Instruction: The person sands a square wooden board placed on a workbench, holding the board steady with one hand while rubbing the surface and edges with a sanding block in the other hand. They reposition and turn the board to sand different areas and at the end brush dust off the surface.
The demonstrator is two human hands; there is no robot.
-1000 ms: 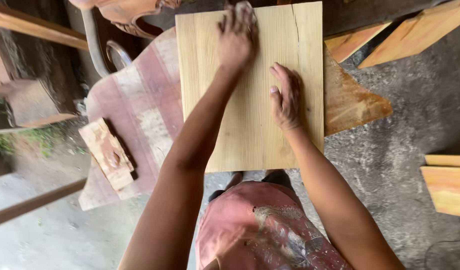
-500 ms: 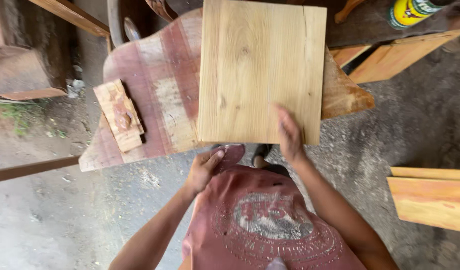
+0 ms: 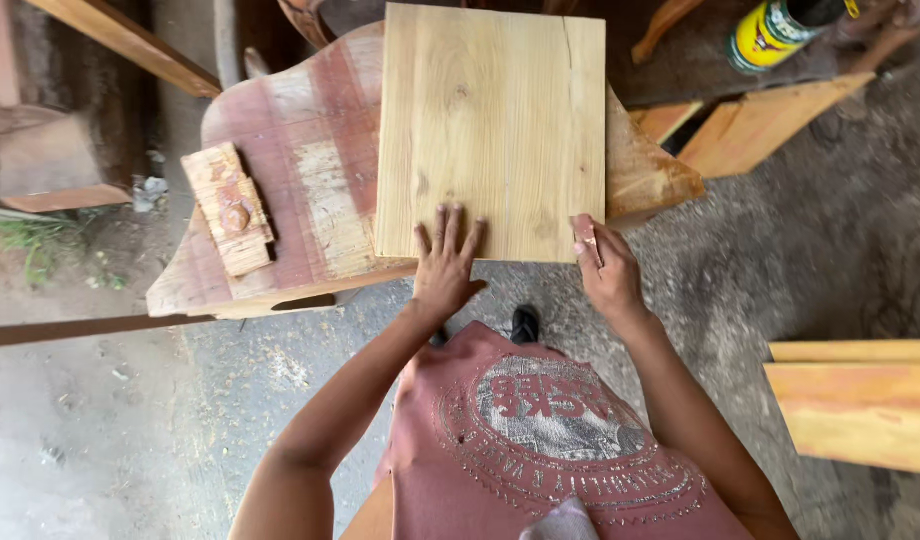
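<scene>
Under my left hand (image 3: pixel 445 265), fingers spread flat, lies the pale board's (image 3: pixel 492 130) near edge; its long axis runs away from me, while my right hand (image 3: pixel 608 272) pinches sandpaper (image 3: pixel 585 232) at its corner

The pale wooden board (image 3: pixel 492 130) looks smooth and matt with fine grain, lying on a rough, worn wooden table (image 3: pixel 310 170) with faded reddish paint, above gritty concrete floor (image 3: pixel 800 250).
</scene>
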